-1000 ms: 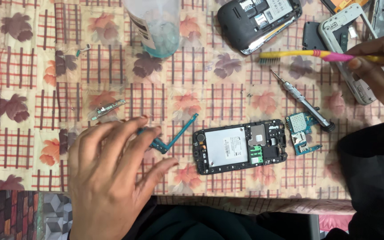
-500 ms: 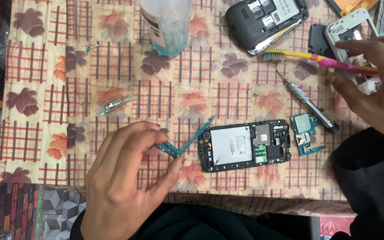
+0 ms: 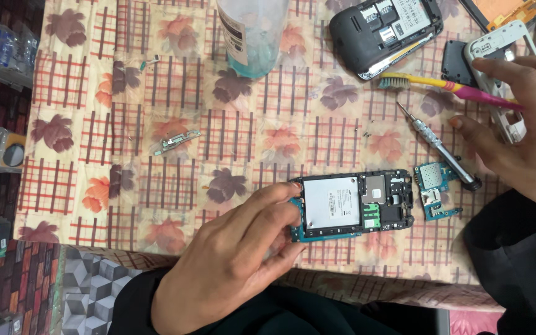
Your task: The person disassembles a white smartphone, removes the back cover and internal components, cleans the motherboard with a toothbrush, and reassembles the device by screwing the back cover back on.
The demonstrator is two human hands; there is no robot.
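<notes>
While left hand [image 3: 231, 260] grips opened phone [image 3: 355, 205], tablecloth edge [image 3: 156, 248] near

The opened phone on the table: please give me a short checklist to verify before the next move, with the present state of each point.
1. Left hand grips the opened phone at its left end: ok.
2. Phone lies flat on the tablecloth: ok.
3. Right hand is free to take the screwdriver: ok, it rests beside it, over the white phone frame.
4. Small circuit board lies apart from the phone: ok.
5. Teal part under the phone's left edge is seated: cannot tell, fingers cover it.
6. Loose screws accounted for: cannot tell, too small.
</notes>
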